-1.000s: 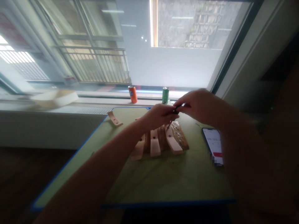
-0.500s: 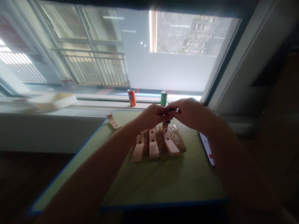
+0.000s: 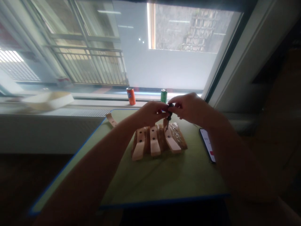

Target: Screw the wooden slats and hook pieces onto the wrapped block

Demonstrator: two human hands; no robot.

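A dark-handled screwdriver (image 3: pixel 169 116) stands nearly upright, its tip down at the upper hole of the rightmost bent wooden piece (image 3: pixel 172 143). My right hand (image 3: pixel 189 108) pinches the top of its handle. Just below, my left hand (image 3: pixel 152 112) closes its fingers on the same handle from the left. Two more bent wooden pieces, one in the middle (image 3: pixel 155 147) and one at the left (image 3: pixel 138 150), lie side by side with dark screws or holes in them. All three rest on a brown wooden board (image 3: pixel 161 138), partly covered by shiny clear wrap.
Another bent wooden piece (image 3: pixel 110 119) lies on the green, blue-edged table (image 3: pixel 164 179) at the far left. A phone (image 3: pixel 207 145) lies by my right forearm. An orange can (image 3: pixel 131 96), a green can (image 3: pixel 164 95) and a blurred pale tray (image 3: pixel 50 100) stand along the window sill.
My right hand's fingers have shifted on the screwdriver's top, showing more of the handle. The whole view has tilted slightly, while the board and wooden pieces stay in place.
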